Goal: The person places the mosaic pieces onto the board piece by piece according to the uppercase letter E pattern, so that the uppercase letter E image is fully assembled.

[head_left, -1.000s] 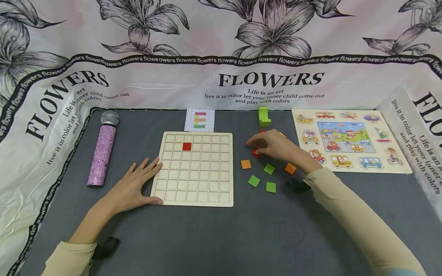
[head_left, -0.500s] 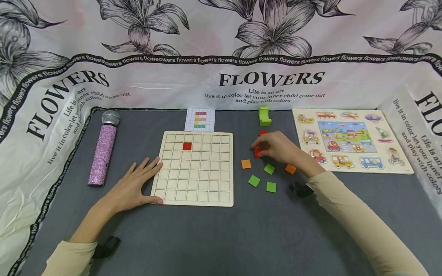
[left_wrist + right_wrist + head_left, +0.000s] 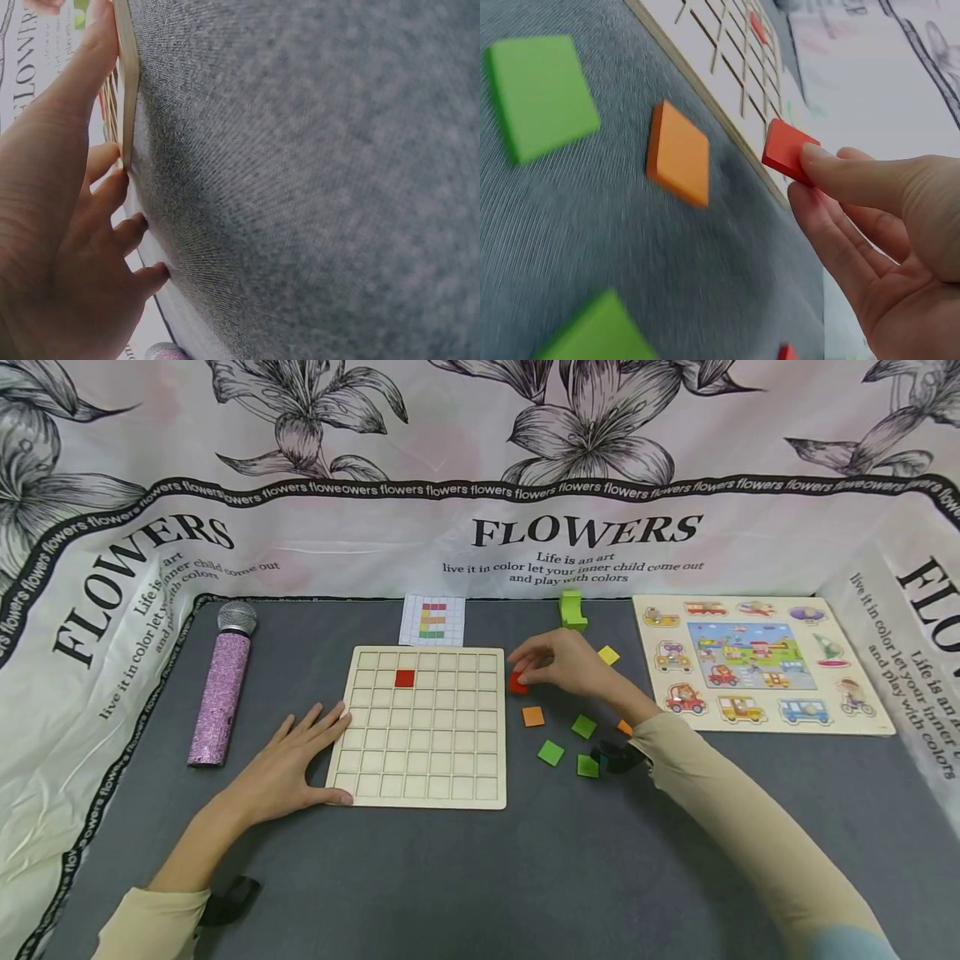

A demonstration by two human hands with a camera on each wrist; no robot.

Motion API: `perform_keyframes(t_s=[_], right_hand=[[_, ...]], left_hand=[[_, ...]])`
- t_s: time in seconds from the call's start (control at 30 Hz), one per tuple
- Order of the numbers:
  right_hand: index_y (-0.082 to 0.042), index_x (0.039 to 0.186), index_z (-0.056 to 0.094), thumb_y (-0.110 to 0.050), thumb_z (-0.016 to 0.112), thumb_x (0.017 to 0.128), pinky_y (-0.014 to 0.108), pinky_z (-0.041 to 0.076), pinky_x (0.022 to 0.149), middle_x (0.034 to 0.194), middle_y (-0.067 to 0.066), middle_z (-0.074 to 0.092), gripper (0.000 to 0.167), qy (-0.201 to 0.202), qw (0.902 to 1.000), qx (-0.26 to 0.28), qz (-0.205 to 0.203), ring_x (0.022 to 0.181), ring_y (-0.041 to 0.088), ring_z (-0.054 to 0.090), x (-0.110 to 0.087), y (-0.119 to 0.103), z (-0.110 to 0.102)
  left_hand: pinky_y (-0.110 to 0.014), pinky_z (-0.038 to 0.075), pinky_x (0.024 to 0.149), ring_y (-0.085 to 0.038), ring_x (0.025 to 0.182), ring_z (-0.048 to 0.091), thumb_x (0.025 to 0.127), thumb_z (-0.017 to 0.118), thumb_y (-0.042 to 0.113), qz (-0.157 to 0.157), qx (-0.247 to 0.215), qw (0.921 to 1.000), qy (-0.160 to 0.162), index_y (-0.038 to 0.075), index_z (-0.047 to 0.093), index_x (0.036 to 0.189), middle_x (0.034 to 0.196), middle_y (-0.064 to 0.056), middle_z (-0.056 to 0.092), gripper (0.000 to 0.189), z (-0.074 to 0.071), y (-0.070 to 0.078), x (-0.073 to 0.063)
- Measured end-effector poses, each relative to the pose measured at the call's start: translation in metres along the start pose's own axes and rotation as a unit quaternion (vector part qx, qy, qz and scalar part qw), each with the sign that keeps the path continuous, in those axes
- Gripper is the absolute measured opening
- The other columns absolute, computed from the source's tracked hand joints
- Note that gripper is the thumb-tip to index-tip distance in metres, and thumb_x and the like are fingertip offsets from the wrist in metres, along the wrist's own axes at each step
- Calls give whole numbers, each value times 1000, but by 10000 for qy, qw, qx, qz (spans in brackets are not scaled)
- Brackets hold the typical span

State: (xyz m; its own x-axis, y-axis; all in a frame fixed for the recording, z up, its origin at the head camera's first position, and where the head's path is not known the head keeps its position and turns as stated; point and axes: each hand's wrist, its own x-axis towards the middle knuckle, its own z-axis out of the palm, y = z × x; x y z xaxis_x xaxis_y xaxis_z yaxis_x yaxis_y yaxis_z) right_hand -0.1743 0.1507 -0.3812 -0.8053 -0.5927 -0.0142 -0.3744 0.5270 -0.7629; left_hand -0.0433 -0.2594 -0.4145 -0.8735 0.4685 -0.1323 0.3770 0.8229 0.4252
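Observation:
A wooden grid board (image 3: 427, 739) lies on the grey table, with one red square tile (image 3: 405, 678) seated in its second row. My left hand (image 3: 288, 768) rests at the board's left edge, fingers spread and straight, the thumb on the near corner. Just off the board's right edge, my right hand (image 3: 562, 664) pinches another red tile (image 3: 787, 150) between thumb and fingers, held above the table in the right wrist view. Below that hand lie an orange tile (image 3: 533, 717) and several green tiles (image 3: 551, 752); a yellow tile (image 3: 608, 655) sits behind it.
Behind the board lies a pattern card (image 3: 432, 620) with coloured squares. A green block (image 3: 572, 610) stands at the back. To the right is a picture puzzle board (image 3: 765, 718), and at the left a glittery pink microphone (image 3: 220, 693). A second orange tile (image 3: 623, 727) is partly hidden by the right wrist.
My right hand has picked up the red tile from among the loose tiles and carried it left toward the board. The left hand stays in place.

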Motion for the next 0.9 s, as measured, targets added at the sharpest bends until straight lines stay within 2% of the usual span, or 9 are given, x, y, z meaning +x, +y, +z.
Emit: perform_keyframes(t_s=[0.23,0.43,0.7,0.9], right_hand=[[0,114,72,-2,76,83,32,55,74,95,7,73,31,-97,9999,55,-89,85,18,69,27,-15,29],[0,113,72,-1,76,83,31,55,75,94,8,74,30,-20,9995,179,-271,85,19,68,50,-29,47],[-3,106,74,-4,76,84,26,54,74,92,6,73,21,645,9967,365,-337,87,16,68,76,-47,74],[-3,102,74,-2,75,85,23,54,78,91,5,72,18,379,9984,407,-104,86,16,67,83,-46,85]], left_hand=[[-58,5,118,-39,148,12,70,73,68,8,20,10000,-3,11,27,156,163,-7,19,113,0,-1,1],[-59,5,118,-39,148,12,72,73,67,49,-28,10000,34,11,27,156,163,-8,19,111,0,0,2],[-59,4,118,-39,148,12,71,73,67,-12,7,10000,28,11,27,156,163,-8,19,112,-2,-2,-2],[-59,4,118,-39,149,11,70,75,66,-28,-43,10000,2,10,28,156,163,-8,19,113,-1,-1,0]])
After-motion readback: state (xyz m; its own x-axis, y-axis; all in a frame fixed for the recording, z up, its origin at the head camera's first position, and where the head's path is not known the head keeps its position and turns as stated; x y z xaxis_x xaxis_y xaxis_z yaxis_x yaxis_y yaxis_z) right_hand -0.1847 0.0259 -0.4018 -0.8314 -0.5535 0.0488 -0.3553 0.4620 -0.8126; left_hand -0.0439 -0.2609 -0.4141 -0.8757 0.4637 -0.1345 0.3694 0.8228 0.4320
